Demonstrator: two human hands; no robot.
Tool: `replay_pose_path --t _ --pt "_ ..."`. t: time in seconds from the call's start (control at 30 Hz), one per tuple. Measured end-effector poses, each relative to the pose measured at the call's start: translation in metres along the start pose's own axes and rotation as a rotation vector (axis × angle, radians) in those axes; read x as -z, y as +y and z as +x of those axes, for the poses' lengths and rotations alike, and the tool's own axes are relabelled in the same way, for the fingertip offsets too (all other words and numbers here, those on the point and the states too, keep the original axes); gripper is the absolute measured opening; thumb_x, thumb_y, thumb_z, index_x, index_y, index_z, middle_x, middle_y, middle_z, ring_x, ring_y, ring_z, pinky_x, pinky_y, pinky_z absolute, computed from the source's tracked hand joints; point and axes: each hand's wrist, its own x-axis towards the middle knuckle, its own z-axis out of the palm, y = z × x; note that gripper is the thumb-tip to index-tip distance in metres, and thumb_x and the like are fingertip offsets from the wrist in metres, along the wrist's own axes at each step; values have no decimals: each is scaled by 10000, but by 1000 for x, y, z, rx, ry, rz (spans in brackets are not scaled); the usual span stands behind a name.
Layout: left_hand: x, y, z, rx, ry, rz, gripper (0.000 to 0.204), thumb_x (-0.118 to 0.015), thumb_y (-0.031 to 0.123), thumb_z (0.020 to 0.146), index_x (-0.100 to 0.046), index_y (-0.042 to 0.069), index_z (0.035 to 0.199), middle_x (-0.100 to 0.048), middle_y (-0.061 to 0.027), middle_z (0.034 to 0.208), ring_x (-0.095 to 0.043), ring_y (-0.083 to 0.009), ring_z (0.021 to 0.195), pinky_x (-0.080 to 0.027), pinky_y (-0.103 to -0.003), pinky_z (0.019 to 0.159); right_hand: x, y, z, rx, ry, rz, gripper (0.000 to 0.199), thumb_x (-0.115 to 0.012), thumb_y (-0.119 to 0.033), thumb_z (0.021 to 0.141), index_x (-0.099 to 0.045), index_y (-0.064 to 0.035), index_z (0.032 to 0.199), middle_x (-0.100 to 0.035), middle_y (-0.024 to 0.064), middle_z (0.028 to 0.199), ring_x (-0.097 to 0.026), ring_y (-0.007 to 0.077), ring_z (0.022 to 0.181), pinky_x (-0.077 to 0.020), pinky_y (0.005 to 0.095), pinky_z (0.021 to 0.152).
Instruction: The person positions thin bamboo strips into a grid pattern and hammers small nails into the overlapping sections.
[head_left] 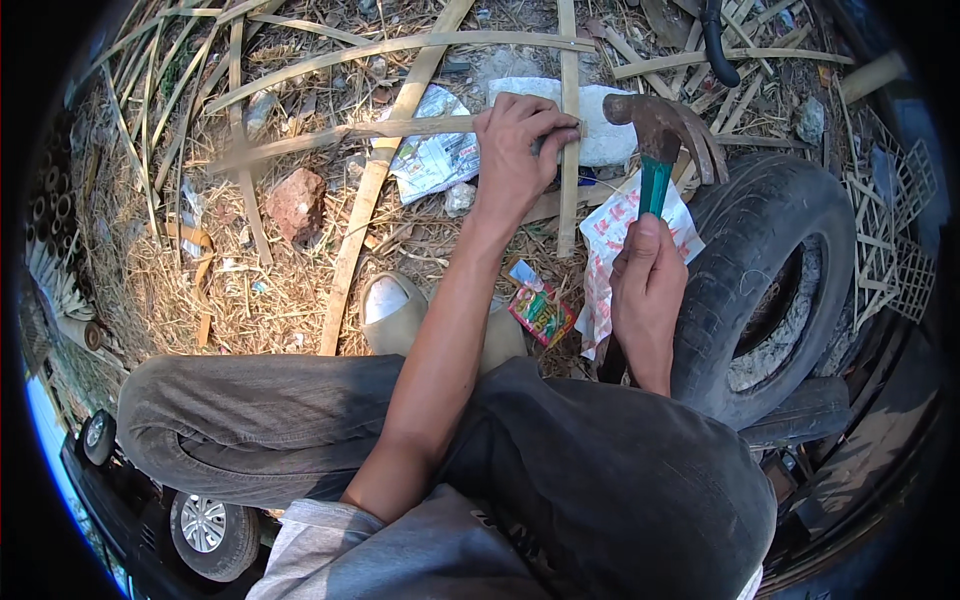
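Two crossed bamboo strips (568, 130) are pinched by the left hand (515, 150) over the white stone (610, 125), while a claw hammer (660, 135) is gripped tight in the right hand (648, 285) just right of it, the joint seemingly not yet nailed.

Outdoor bamboo-craft yard: split bamboo strips (380, 45), straw, tyre (770, 280).

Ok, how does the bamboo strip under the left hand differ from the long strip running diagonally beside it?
The horizontal strip is pinned at its right end by the left hand, while the diagonal strip lies free on the straw. The horizontal strip looks thinner and darker; the diagonal strip is wider and paler. The horizontal strip crosses an upright strip near the hammer held in the right hand. Both are flat split bamboo.
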Motion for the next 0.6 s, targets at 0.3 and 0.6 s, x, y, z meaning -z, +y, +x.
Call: replay_pose_path --t 0.3,0.6 --pt "-1 1 -1 -12 9 11 127 -826 114 768 -805 131 892 -717 8 954 -623 -224 986 -414 -407 904 -9 12 -2 35 -47 -144 436 -435 -343 1132 -568 37 964 -553 198 596 -596 393 539 -411 485 533" --pt "1 2 0 5 -15 13 127 -810 92 773 -805 139 891 -712 30 963 -618 -214 995 -377 -396 921 -19 20 4 111 -12 -195 426 -439 -338 1134 -589 43 1012 -550 121 577 -579 245 505 -398 412 500"
